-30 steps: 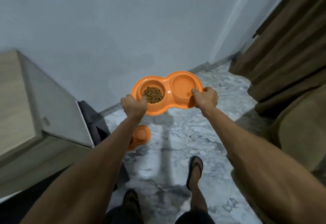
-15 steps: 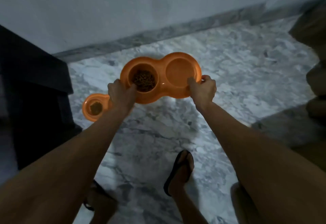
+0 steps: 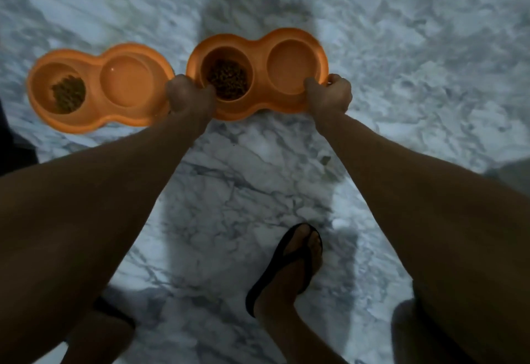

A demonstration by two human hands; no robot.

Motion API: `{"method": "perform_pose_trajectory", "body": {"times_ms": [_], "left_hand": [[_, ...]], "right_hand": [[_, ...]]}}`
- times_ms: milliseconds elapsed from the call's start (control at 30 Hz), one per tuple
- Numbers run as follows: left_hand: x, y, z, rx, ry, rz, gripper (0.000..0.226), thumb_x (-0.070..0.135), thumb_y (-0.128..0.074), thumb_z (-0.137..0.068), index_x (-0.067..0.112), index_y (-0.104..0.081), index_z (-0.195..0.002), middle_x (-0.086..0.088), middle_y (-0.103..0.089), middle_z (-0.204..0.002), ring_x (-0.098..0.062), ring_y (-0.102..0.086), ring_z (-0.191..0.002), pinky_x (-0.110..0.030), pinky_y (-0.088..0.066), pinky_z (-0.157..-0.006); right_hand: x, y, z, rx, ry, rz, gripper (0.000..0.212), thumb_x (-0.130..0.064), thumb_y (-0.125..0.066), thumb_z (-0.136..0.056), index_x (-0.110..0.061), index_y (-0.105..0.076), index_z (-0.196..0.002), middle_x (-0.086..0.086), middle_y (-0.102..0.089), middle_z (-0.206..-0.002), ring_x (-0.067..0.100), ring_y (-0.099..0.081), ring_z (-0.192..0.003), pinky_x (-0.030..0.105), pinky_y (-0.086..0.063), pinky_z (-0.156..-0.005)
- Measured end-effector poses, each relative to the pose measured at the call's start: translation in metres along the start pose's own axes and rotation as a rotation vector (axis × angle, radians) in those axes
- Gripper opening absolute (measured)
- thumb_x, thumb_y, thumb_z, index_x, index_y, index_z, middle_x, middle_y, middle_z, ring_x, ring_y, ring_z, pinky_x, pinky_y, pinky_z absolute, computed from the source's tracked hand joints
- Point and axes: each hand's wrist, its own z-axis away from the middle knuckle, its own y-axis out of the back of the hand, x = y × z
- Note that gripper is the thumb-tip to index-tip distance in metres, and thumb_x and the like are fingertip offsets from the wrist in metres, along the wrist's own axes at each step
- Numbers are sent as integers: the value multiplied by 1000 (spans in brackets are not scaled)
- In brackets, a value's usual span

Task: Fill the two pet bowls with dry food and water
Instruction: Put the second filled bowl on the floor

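I hold an orange double pet bowl (image 3: pixel 258 105) low over the marble floor. My left hand (image 3: pixel 187 96) grips its near left rim and my right hand (image 3: pixel 329 95) grips its near right rim. Brown dry food (image 3: pixel 228 78) fills its left cup; its right cup (image 3: pixel 292 65) looks smooth and glossy, and I cannot tell if it holds water. A second orange double bowl (image 3: pixel 97 117) rests on the floor just to the left, with dry food (image 3: pixel 68 95) in its left cup and a glinting surface in its right cup (image 3: pixel 127 81).
White and grey marble floor (image 3: pixel 415 62) spreads all around. My foot in a black flip-flop (image 3: pixel 289 266) stands below the held bowl, another foot at the lower left (image 3: pixel 109 326). A dark object (image 3: pixel 11 145) sits at the left edge.
I have bent down and the view has tilted to the floor. The held bowl has dropped close to the floor, beside the second bowl. The wall and curtain have left the view.
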Motion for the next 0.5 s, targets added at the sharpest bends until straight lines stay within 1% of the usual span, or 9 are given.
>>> {"method": "perform_pose_trajectory", "body": {"times_ms": [67, 167, 200, 267, 300, 367, 433, 500], "left_hand": [[-6, -7, -2, -3, 21, 6, 33, 19, -65, -80, -8, -65, -98, -27, -67, -99, -38, -66, -97, -46, -53, -70], [-14, -15, -6, -23, 24, 19, 29, 17, -65, -79, -6, -64, -97, -23, -64, -90, -36, -66, -92, -42, -52, -67], [-14, -16, -6, -34, 31, 10, 26, 16, -64, -80, -4, -63, -95, -20, -63, -88, -33, -65, -88, -41, -52, -67], [-15, -18, -5, -34, 51, 7, 16, 16, -64, -82, 3, -62, -91, -10, -57, -79, -24, -59, -80, -37, -49, -68], [-16, -20, -6, -29, 61, 16, 16, 18, -64, -84, 4, -64, -91, -6, -54, -76, -20, -55, -79, -34, -47, -68], [-17, -23, -7, -27, 70, 38, 25, 21, -63, -86, 0, -68, -100, -4, -54, -80, -18, -52, -78, -29, -44, -67], [-20, -25, -9, -31, 87, 61, 30, 22, -64, -86, -1, -67, -105, -4, -55, -84, -16, -52, -77, -28, -42, -66], [-20, -27, -9, -45, 106, 73, 31, 24, -66, -85, 0, -68, -105, -3, -55, -84, -15, -51, -77, -27, -41, -66]], "right_hand": [[9, -5, -4, -13, 1, 6, 27, -25, -68, -78, -21, -46, -63, -4, -51, -61, 10, -48, -50, 22, -37, -48], [18, -10, -8, -16, 3, 3, 23, -28, -68, -76, -21, -48, -66, 2, -59, -74, 13, -53, -56, 25, -43, -52], [19, -10, -8, -15, 3, 2, 20, -28, -67, -75, -19, -51, -68, 3, -61, -77, 14, -55, -58, 26, -46, -54], [19, -11, -8, -15, -1, -3, 16, -27, -67, -75, -18, -55, -71, 4, -63, -77, 15, -58, -61, 28, -49, -57], [20, -13, -9, -15, -1, -6, 16, -26, -67, -75, -18, -55, -70, 3, -63, -76, 15, -58, -61, 28, -50, -57], [20, -14, -9, -14, -8, -11, 16, -24, -68, -76, -16, -54, -70, 3, -62, -74, 14, -57, -59, 26, -47, -55], [20, -15, -9, -19, -7, -7, 15, -25, -68, -76, -13, -59, -76, 7, -66, -81, 15, -60, -62, 27, -48, -54], [21, -16, -10, -13, -16, 5, 19, -27, -68, -76, -10, -63, -83, 10, -69, -89, 17, -63, -66, 28, -51, -57]]}}
